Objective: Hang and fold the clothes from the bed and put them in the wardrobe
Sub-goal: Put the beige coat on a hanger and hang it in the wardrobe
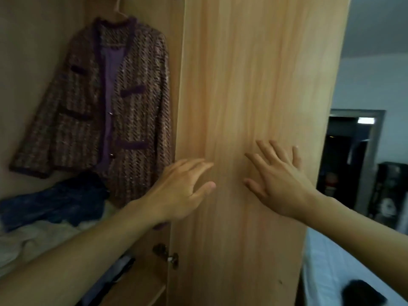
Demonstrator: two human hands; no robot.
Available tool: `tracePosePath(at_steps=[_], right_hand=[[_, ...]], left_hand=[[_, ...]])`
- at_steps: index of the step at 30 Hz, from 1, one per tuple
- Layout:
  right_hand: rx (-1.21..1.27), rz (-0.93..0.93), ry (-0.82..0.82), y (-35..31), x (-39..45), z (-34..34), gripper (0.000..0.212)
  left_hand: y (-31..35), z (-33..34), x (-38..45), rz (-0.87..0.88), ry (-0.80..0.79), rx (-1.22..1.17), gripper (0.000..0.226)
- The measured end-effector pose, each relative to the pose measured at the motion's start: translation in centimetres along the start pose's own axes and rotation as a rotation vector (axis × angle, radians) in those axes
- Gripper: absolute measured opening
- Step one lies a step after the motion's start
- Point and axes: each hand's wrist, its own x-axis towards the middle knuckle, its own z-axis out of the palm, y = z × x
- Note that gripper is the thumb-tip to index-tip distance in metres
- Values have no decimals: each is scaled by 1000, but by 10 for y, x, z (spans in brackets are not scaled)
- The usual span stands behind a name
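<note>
Pressing on the wardrobe door [254, 85], head view: right hand [280, 184] flat on the wood panel, fingers straight and spread, holding nothing. Left hand [178, 191] reaching toward the same panel near its inner edge, fingers relaxed and apart, also empty; contact with the wood cannot be told.

Tweed jacket [132, 111] hanging on a hanger [120, 12] inside the open compartment, purple lining showing at the front, sleeves drooping. Below it, on the shelf [141, 283], a dark blue garment [55, 199] lying crumpled on pale cloth [33, 237], unfolded.

Bed [326, 272] at lower right with a white sheet; one dark garment [362, 292] lying on it.

Handling judgement: door stiff and flat, likely swings on its hinges; best pushed with open palms well away from the hinge side. Smooth veneer, some slip under the palm likely. Jacket looks thick and fairly heavy for cloth, yet soft; best taken at hanger or shoulders. Blue garment limp and light, best lifted by seams or waistband for folding.

Metal fitting [165, 255] visible at the lower door edge.
</note>
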Motion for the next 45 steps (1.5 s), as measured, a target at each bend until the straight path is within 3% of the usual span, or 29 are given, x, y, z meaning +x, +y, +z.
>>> tracePosePath(at_steps=[4, 8, 12, 16, 20, 23, 25, 30, 35, 45], right_hand=[[-19, 154, -31, 20, -55, -4, 64], [-95, 342, -166, 49, -134, -9, 76], [-141, 523, -273, 82, -226, -24, 81], [-149, 709, -336, 104, -315, -37, 82], [-125, 877, -362, 131, -405, -44, 63], [-111, 965, -354, 158, -468, -48, 75], [-91, 1026, -337, 183, -513, -50, 78], [11, 1161, -265, 246, -614, -55, 71], [87, 1216, -150, 286, -670, -66, 68], [60, 1326, -206, 348, -741, -53, 63]], left_hand=[[26, 44, 7, 158, -8, -133, 74], [70, 105, 13, 246, -20, -397, 68], [152, 154, -3, 319, -174, -593, 77], [232, 183, -17, 408, -260, -624, 74], [319, 199, -30, 489, -364, -657, 70], [382, 212, -38, 549, -411, -631, 73], [427, 225, -42, 565, -424, -606, 62], [537, 261, -65, 529, -531, -588, 51], [613, 289, -86, 566, -623, -568, 49], [725, 367, -71, 663, -698, -595, 48]])
